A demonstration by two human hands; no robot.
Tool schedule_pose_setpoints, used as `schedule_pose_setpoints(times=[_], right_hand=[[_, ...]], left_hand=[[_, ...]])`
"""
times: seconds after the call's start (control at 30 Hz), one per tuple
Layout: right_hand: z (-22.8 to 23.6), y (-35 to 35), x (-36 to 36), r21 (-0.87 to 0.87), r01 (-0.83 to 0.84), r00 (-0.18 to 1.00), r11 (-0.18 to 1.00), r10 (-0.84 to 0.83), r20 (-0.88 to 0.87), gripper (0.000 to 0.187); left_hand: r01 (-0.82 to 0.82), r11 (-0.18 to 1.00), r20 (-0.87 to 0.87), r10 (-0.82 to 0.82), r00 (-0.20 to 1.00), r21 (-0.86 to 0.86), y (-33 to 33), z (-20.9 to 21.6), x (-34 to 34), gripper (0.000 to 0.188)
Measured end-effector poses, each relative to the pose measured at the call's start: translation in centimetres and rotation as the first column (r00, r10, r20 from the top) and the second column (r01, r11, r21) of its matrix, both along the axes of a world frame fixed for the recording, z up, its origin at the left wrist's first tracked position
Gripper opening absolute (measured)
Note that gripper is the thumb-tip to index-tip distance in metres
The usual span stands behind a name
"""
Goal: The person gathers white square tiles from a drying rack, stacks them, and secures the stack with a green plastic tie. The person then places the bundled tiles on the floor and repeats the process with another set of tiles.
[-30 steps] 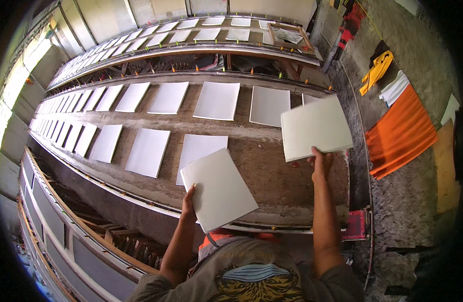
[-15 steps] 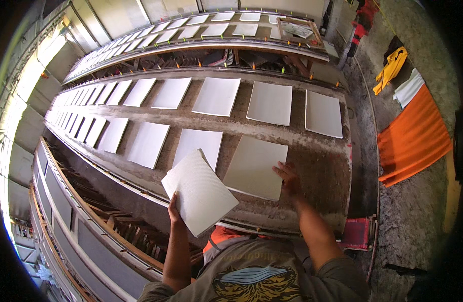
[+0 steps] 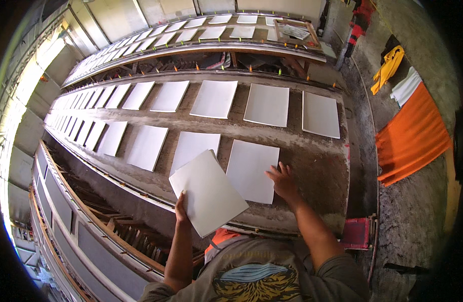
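My left hand (image 3: 181,207) grips the left edge of a small stack of white sheets (image 3: 209,194), tilted above the near edge of a long table (image 3: 314,189). Its fingers are mostly hidden under the stack. Beside it, a single white sheet (image 3: 252,168) lies on the brown tabletop, its lower left part covered by the stack. With fingers spread, my right hand (image 3: 283,182) is at that sheet's right edge, the fingertips touching or just over it. Another white sheet (image 3: 196,148) lies to the left, partly behind the stack.
White sheets run in two rows along this table, including one at the far right (image 3: 320,115). Behind stands a second long table (image 3: 201,46) with more sheets and a wooden frame (image 3: 319,38). An orange cloth (image 3: 413,136) hangs on the right; a red-pink screen frame (image 3: 356,233) sits low.
The sheet by my right hand has turned straighter, in line with its row, and lies flat. My left hand and the stack have shifted slightly right.
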State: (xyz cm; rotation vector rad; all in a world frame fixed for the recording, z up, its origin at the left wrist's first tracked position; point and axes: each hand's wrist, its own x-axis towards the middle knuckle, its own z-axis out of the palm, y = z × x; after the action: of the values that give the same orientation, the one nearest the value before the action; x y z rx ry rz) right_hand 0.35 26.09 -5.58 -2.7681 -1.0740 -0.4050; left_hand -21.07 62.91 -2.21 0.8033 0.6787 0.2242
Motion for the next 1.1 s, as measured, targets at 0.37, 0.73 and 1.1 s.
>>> schedule_pose_setpoints(times=[0.37,0.73,1.1], right_hand=[[7.6,2.7,-4.3,0.284,0.49,0.51,0.824,-0.006,-0.86,0.07],[4.8,-5.2,-5.0,0.197,0.829,0.14,0.524,0.147,-0.979,0.075],[8.6,-13.3,-2.8,0.469,0.863,0.498,-0.191,0.154,-0.853,0.052]], left_hand=[[0.379,0.925,-0.01,-0.379,0.925,0.03,-7.5,1.1,5.9,0.097],[0.44,0.891,-0.216,-0.41,0.886,0.11,-11.3,2.7,6.5,0.069],[0.511,0.86,-0.102,-0.506,0.856,0.017,-8.3,-2.0,8.5,0.059]])
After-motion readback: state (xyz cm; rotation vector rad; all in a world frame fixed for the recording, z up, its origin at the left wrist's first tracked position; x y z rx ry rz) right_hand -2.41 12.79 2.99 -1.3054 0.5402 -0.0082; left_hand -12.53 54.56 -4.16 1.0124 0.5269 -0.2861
